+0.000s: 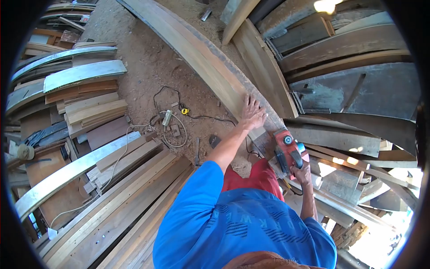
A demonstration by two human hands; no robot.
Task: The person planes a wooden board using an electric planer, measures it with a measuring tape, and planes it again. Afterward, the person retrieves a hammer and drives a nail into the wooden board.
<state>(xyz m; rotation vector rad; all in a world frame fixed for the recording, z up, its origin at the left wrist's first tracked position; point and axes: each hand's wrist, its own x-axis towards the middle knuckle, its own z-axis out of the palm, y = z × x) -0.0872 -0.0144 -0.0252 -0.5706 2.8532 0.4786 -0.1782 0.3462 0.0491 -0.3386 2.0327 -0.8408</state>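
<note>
My left hand (253, 114) lies palm down on a long pale wooden plank (210, 78), its fingers stretched forward. The plank rests along a longer, rough-edged timber bench that runs away to the upper left. At the near end of that bench, my right hand (301, 172) is wrapped round the rear handle of a red electric hand planer (286, 145). The planer sits to the right of my left hand, close to the plank's near end. Its underside is hidden from view.
A power strip (167, 118) with cords and a yellow tape measure (185, 111) lie on the dusty floor at left. Stacked boards (96, 112) line the left side; long beams (130, 197) lie nearer. More planks (349, 89) lean at right.
</note>
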